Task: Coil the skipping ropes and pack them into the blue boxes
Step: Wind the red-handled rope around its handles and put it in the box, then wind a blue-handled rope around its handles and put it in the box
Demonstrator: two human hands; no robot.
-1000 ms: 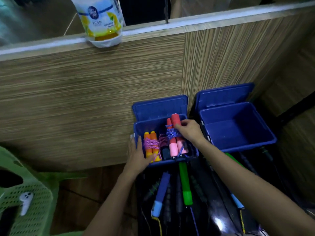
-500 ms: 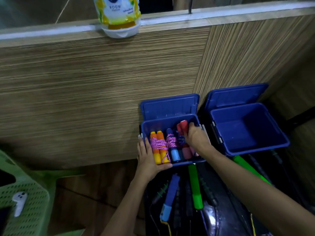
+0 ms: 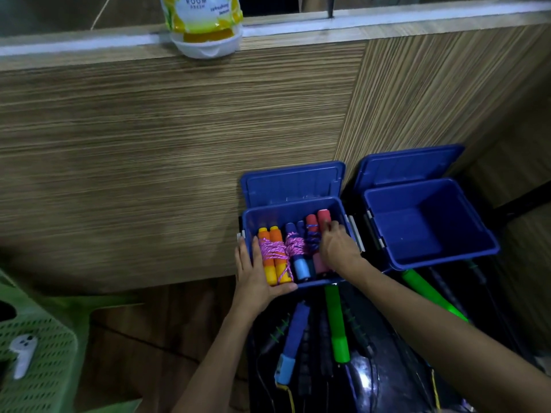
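The left blue box (image 3: 293, 208) stands open and holds three coiled ropes: an orange-handled one (image 3: 272, 238) bound in pink cord, a blue-handled one (image 3: 299, 268) also in pink cord, and a red-and-pink-handled one (image 3: 311, 223) bound in blue cord. My right hand (image 3: 338, 248) is inside the box, fingers curled over the red-and-pink handles. My left hand (image 3: 255, 274) grips the box's front left corner, thumb along the front rim. The right blue box (image 3: 402, 201) is open with nothing in it. Loose ropes with a blue handle (image 3: 293, 330) and green handles (image 3: 335, 320) lie in front on a black surface.
A wood-grain panel rises right behind both boxes, with a room-freshener pouch (image 3: 202, 28) on its ledge. Another green handle (image 3: 429, 293) lies below the right box. A green plastic chair (image 3: 44, 377) with a white controller (image 3: 22, 354) on it stands at lower left.
My right hand has lowered the red-and-pink-handled rope from above the rim down into the left box beside the other two. My left hand has shifted to grip the box's front corner.
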